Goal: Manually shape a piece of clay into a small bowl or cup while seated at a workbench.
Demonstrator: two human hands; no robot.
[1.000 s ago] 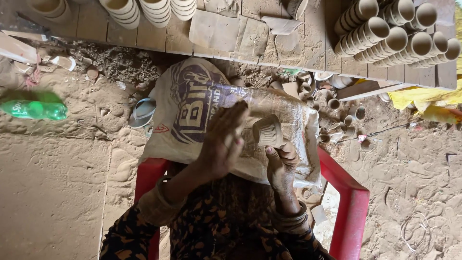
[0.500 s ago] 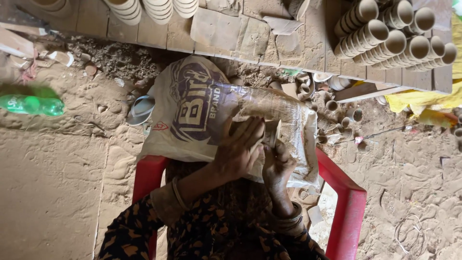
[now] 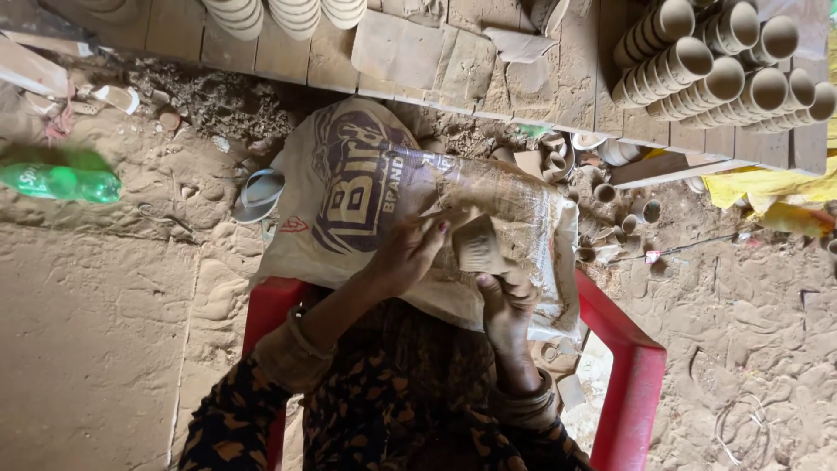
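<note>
Clay cup (image 3: 478, 244) in hands, sack (image 3: 366, 187) beneath

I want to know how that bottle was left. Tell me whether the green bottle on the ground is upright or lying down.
Lying down. The green bottle rests on its side on the sandy ground, its long axis running left to right, far left of both hands.

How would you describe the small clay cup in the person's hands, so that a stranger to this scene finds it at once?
Start at the red plastic chair and the printed sack draped over the person's lap. Above the sack, the left hand and the right hand meet around one small clay cup. Other cups lie on the ground or stacked in rows on the boards; only this one is held.
</note>
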